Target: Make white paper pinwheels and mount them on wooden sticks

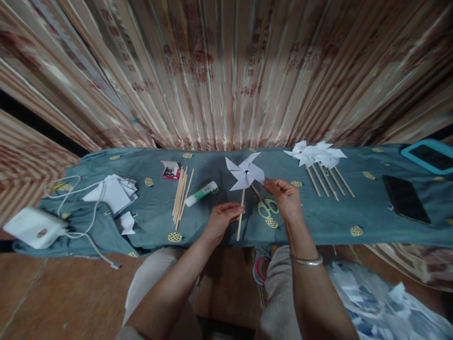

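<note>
A white paper pinwheel [245, 173] with a dark pin at its centre is fixed to the top of a wooden stick [240, 219]. My left hand [223, 217] pinches the stick about midway down. At the pinwheel's right side, my right hand [283, 193] has its fingers closed on the tip of a paper blade. Green-handled scissors [268, 208] lie just left of my right hand, their blades partly under the pinwheel. To the left of the stick lies a green and white glue stick [201, 194].
Loose sticks [180, 196] and a red box of pins [171, 170] lie left; paper sheets [115, 193] and a white device with a cable [35, 227] further left. Several pinwheels [314, 153], a black phone [406, 198] and a blue-framed tablet [430, 156] lie right on the teal cloth [325, 224].
</note>
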A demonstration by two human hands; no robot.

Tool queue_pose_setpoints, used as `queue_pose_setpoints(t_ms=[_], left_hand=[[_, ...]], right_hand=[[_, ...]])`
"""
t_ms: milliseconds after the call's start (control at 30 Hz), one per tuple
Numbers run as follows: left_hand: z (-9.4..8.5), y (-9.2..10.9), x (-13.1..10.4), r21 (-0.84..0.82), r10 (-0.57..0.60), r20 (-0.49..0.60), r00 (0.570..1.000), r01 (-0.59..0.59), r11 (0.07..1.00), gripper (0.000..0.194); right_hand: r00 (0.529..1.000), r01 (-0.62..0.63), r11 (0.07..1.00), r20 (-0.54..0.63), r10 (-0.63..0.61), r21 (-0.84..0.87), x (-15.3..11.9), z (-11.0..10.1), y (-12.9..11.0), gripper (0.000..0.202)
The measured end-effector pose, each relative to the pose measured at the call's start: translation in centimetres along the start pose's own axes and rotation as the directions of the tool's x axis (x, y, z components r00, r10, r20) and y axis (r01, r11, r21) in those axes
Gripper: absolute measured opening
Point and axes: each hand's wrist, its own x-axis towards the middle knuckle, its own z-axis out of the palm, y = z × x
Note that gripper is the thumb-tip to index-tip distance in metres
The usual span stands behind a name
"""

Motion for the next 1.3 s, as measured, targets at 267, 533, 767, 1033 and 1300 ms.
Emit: queue_pose_setpoints(t_ms=[267,533,767,1033,1300], left_hand=[[-0.2,-0.1,0.2,0.001,0.028,-0.03,0.999,-0.028,1.0,0.034],[-0.2,0.1,0.2,0.003,0.032,-0.039,0.999,-0.032,0.999,0.036],[-0.3,0.1,0.2,0.007,0.051,-0.045,0.998,-0.051,0.999,0.034],[-0.2,0.1,0.3,-0.005,0.056,-0.035,0.998,-0.056,0.998,0.035],[-0.2,0.1,0.3,0.005,0.061,-0.045,0.997,-0.06,0.998,0.035]], right_hand=[[0.996,-0.054,0.998,0.076,0.052,0.018,-0.5,0.9,0.4,0.03],[0.989,-0.059,0.998,0.137,0.056,0.019,-0.9,1.5,0.7,0.032],[0.983,-0.045,0.999,0.178,0.047,-0.017,-1.3,1.7,0.6,0.031],[0.98,-0.035,0.999,0.193,0.039,-0.025,-1.6,2.1,0.6,0.029],[0.974,-0.047,0.999,0.22,0.051,-0.026,-1.8,2.6,0.6,0.027]])
